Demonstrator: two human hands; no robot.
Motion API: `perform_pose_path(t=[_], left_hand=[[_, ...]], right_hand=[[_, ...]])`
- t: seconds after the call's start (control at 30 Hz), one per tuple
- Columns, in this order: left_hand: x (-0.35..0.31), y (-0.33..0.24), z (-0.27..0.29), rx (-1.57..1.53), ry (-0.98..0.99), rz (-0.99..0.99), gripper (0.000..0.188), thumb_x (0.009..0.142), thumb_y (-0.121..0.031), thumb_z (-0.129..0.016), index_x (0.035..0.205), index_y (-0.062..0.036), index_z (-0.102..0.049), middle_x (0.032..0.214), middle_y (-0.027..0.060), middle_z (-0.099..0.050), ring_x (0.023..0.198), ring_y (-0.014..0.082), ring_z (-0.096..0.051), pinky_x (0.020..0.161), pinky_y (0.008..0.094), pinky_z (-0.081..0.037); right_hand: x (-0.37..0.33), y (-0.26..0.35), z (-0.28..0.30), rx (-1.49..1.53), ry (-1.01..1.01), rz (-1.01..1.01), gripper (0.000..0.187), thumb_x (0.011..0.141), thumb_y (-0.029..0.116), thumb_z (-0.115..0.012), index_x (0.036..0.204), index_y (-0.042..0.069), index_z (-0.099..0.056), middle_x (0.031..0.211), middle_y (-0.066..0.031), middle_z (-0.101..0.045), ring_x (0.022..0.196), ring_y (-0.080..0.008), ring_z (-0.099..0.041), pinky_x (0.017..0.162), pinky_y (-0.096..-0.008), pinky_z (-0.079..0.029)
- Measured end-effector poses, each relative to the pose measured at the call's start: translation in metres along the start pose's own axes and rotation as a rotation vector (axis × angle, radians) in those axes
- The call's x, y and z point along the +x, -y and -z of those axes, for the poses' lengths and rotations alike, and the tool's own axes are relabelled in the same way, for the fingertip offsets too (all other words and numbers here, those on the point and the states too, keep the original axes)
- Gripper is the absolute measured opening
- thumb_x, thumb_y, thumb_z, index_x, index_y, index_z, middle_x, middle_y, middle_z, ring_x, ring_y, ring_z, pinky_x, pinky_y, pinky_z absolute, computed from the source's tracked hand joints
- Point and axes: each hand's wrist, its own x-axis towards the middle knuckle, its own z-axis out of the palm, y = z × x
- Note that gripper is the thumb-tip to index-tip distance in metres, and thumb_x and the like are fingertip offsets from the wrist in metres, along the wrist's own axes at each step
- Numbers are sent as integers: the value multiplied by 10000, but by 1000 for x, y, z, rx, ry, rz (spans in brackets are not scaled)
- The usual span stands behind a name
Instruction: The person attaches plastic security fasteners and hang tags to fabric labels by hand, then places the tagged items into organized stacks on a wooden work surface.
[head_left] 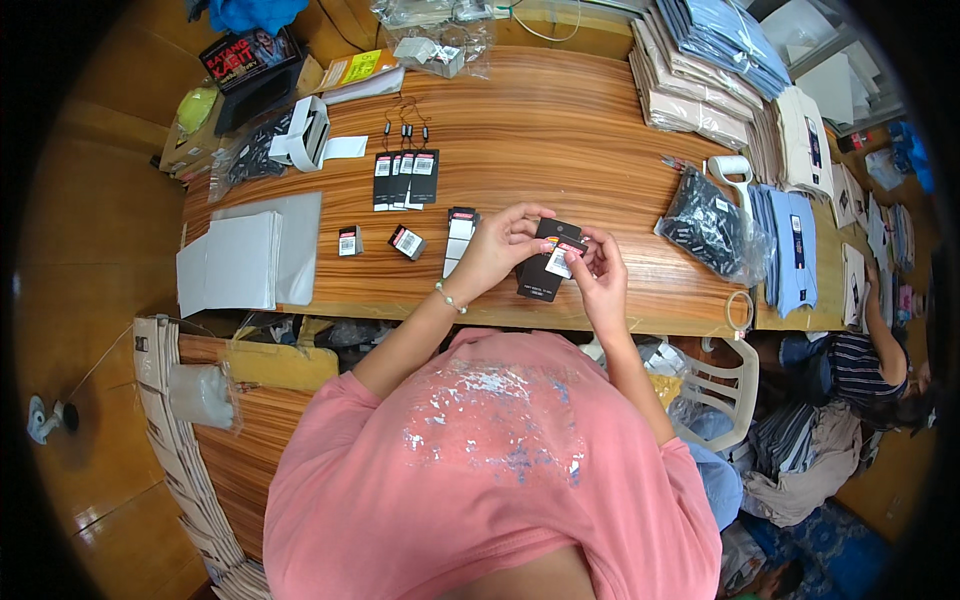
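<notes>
Above the table's front edge, my left hand (503, 245) is closed on a black hang tag (540, 287), thumb across its face. My right hand (602, 275) pinches a small barcode label (560, 262) with a red band, against the front of that tag. Whether the label is stuck down I cannot tell. By my left wrist lie more black tags (460, 224) with white labels, partly covered by my hand. Two small label stacks (407, 242) sit further left. Beyond them, several strung black hang tags (405, 178) lie fanned out.
White sheets (232, 262) lie at the left. On the right are a bag of small black pieces (705, 222), a tape roll (739, 311) and stacked bagged garments (690, 95). A white plastic chair (748, 385) stands below the table edge; another person (868, 365) is at far right.
</notes>
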Motion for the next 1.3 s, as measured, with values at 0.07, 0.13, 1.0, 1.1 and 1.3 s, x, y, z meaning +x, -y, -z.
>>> perform_pose_path(t=[0.07,0.13,1.0,1.1,1.3], left_hand=[[-1,0,0,-1,-12,1,353,790,37,-583,1128,-12,-492,902,87,-616,817,90,-591,687,185,-469],[-1,3,1,-15,-33,2,328,798,14,-584,1115,-20,-508,913,85,-625,806,88,-592,668,179,-468],[-6,-4,-13,-30,-70,-13,299,814,0,-582,1109,-5,-535,884,82,-626,817,104,-598,705,197,-489],[-1,0,-24,-16,-46,-20,294,798,25,-589,1087,1,-543,895,85,-621,827,108,-596,724,200,-488],[7,12,-38,59,-79,68,287,782,38,-602,1062,10,-544,878,64,-608,796,78,-568,720,185,-475]], right_hand=[[2,-2,-1,23,-14,23,327,780,10,-621,1086,9,-505,718,21,-476,632,-40,-447,570,-178,-373],[3,0,-3,66,-22,24,331,777,11,-626,1086,9,-507,739,18,-486,646,-41,-458,577,-178,-377],[2,15,-11,133,-40,-12,304,758,-19,-644,1042,-9,-539,757,14,-540,597,-1,-440,518,-138,-358],[-2,5,2,42,-63,-5,317,758,0,-652,1053,0,-536,756,28,-529,600,-3,-432,515,-142,-350],[1,10,66,-80,-171,45,276,790,90,-635,1050,34,-563,752,18,-500,639,-53,-448,573,-182,-370]])
